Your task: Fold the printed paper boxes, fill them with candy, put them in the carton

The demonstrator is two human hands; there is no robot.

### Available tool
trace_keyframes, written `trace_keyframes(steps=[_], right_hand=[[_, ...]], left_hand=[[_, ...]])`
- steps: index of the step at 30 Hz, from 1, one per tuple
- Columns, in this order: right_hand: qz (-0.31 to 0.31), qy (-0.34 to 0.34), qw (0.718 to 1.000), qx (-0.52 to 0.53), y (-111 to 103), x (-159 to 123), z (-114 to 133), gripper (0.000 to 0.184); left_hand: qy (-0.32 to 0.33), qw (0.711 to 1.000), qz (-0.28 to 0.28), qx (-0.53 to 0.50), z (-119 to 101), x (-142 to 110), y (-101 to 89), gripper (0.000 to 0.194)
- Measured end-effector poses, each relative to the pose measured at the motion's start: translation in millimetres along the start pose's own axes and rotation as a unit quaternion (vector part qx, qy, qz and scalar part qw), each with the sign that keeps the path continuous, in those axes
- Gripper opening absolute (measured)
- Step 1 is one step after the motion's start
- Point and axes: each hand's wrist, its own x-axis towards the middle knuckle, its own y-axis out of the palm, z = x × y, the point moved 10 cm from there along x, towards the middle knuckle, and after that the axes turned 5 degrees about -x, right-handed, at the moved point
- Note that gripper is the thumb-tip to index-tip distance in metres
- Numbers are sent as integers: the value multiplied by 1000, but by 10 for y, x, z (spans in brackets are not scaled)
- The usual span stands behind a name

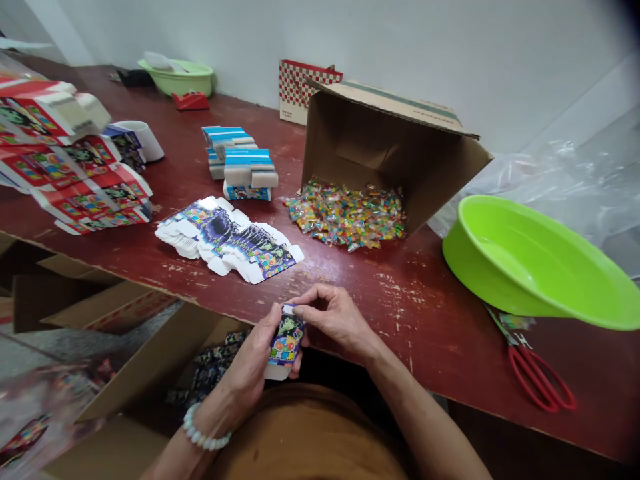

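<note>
My left hand (260,347) is wrapped round a small printed candy box (286,340), dark purple with a green figure and bright-coloured shapes. White flaps show at its top and lower end. The thumb and fingers of my right hand (333,317) pinch at the box's top edge. Just beyond my hands, a fanned row of flattened purple boxes (225,233) lies on the red table (370,300). Further back, many small wrapped candies (350,213) spill from a cardboard carton (390,147) tipped on its side.
Bundled blue boxes (247,167) and stacked red boxes (90,180) stand behind and left. A green basin (540,260) and red-handled scissors (543,380) are at right. Below the table edge, an open carton (135,353) holds dark packets. At the back sit a pale green basin (183,80) and checked bag (305,87).
</note>
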Motion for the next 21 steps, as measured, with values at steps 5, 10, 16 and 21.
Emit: trace_keyframes(steps=[5, 10, 16, 21], right_hand=[[0, 40, 994, 104, 74, 54, -36, 27], [-37, -48, 998, -10, -25, 48, 91, 17], [41, -222, 951, -213, 107, -129, 396, 16], [-7, -247, 908, -339, -258, 112, 383, 13]], left_hand=[[61, 997, 23, 39, -136, 34, 2, 61], [83, 995, 26, 56, -194, 42, -67, 58], [57, 998, -9, 37, -99, 36, -83, 70], [31, 999, 12, -28, 132, -46, 21, 65]])
